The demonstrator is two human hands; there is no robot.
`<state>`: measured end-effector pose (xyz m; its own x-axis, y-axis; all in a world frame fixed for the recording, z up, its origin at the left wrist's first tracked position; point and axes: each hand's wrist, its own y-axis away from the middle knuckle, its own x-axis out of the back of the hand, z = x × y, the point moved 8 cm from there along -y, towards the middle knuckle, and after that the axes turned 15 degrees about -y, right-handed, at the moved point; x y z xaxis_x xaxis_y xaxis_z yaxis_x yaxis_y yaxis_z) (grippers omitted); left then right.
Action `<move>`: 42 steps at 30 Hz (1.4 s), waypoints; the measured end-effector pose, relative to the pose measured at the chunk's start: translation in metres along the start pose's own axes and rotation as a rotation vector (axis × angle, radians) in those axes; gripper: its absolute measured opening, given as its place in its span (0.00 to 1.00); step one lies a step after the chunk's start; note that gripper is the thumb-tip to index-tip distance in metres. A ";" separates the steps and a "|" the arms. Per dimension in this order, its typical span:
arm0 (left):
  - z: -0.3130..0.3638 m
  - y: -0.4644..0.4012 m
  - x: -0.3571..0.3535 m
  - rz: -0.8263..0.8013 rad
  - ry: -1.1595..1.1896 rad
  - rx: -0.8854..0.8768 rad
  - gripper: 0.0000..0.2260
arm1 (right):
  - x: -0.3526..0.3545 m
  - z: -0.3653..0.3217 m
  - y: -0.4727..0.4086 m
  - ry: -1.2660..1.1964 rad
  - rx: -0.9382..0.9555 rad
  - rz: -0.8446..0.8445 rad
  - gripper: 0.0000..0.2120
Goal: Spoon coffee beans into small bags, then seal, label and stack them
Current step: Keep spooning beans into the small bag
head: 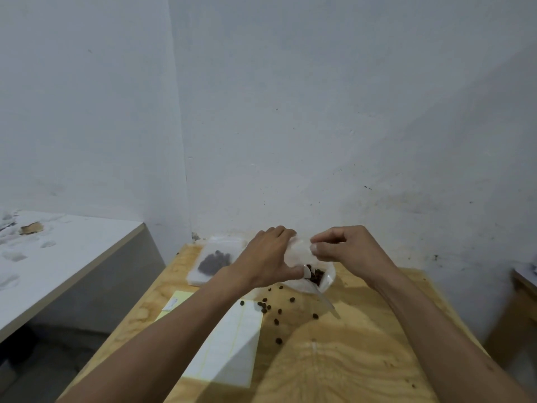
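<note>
A small clear plastic bag [299,251] is held above the wooden table [363,353], near its far edge. My left hand [270,257] grips the bag's left side, and my right hand [345,245] pinches its top right edge. Coffee beans [315,276] show dark in the bag's lower part. A stack of small bags [215,260], the top one with beans inside, lies flat at the table's far left. Several loose beans [276,311] are scattered on the table below the hands. A white label sheet [229,344] lies in front of my left forearm.
A yellow paper with a small white piece [174,303] lies at the table's left edge. A white counter [58,257] stands to the left, with a gap between. White walls close the corner behind. Another wooden table's edge [523,289] shows at the right.
</note>
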<state>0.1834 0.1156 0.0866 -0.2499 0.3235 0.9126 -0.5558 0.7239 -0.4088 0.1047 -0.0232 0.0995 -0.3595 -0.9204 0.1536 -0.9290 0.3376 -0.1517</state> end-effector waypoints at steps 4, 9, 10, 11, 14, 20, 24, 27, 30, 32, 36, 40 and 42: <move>-0.023 0.007 -0.015 -0.056 0.123 0.120 0.37 | 0.031 0.029 -0.001 0.436 -0.089 0.170 0.12; -0.033 0.007 -0.033 -0.101 0.237 0.229 0.39 | 0.019 0.094 0.019 0.539 -0.467 0.071 0.29; -0.034 0.007 -0.037 -0.121 0.259 0.257 0.39 | 0.014 0.104 0.023 0.463 -0.516 0.068 0.28; -0.036 0.007 -0.041 -0.146 0.280 0.287 0.40 | 0.010 0.113 0.026 0.377 -0.556 0.064 0.25; -0.045 0.003 -0.058 -0.241 0.321 0.368 0.38 | 0.002 0.123 0.026 0.230 -0.564 0.044 0.12; -0.050 0.000 -0.075 -0.438 0.403 0.397 0.35 | 0.016 0.074 0.012 0.597 -0.077 0.222 0.15; -0.045 -0.004 -0.070 -0.418 0.483 0.415 0.30 | 0.020 0.038 0.022 0.879 0.149 0.331 0.14; -0.039 -0.002 -0.067 -0.403 0.512 0.388 0.39 | 0.021 0.040 0.024 0.988 0.236 0.335 0.12; -0.033 0.002 -0.068 -0.428 0.533 0.362 0.43 | 0.019 0.049 0.026 1.060 0.294 0.330 0.10; -0.029 0.005 -0.074 -0.474 0.520 0.337 0.45 | 0.018 0.053 0.026 1.111 0.273 0.335 0.10; -0.022 0.007 -0.087 -0.548 0.485 0.335 0.46 | 0.017 0.056 0.027 1.117 0.241 0.313 0.12; -0.016 0.000 -0.085 -0.503 0.513 0.365 0.26 | 0.018 0.055 0.027 1.156 0.222 0.275 0.10; -0.014 -0.002 -0.082 -0.465 0.533 0.366 0.18 | 0.021 0.048 0.031 1.104 0.249 0.310 0.15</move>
<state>0.2166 0.0958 0.0124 0.4334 0.3522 0.8295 -0.7581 0.6402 0.1242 0.0724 -0.0418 0.0510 -0.5622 -0.0933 0.8217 -0.7893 0.3570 -0.4995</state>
